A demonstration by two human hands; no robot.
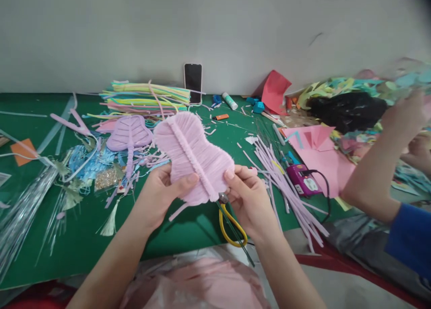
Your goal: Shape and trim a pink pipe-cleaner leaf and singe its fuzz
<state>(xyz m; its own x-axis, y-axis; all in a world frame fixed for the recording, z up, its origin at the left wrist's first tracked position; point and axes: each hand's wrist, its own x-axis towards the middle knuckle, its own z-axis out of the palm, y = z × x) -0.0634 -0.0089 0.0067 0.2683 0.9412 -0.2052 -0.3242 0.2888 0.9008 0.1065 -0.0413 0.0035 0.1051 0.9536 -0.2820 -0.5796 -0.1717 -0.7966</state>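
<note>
A lilac fuzzy pipe-cleaner shape [188, 152], with rounded lobes and a thick ridge along its middle, is held up over the table. My left hand [163, 190] grips its lower left, thumb lying near the ridge. On the lower right edge, my right hand [247, 194] pinches it between thumb and fingers. A loose lilac stem [178, 211] sticks out below. Beneath the shape, close to my right hand, is a yellow-handled tool [232, 237], its head mostly hidden; thin dark green wires [247, 250] run beside it.
A lilac leaf shape [129, 134] and pipe-cleaner bundles [148, 93] lie behind on the green table [161, 239]. A phone [193, 82] leans on the wall. Right are lilac stems [283, 179], a purple device [303, 180] with a cable, and another person's arm [373, 179].
</note>
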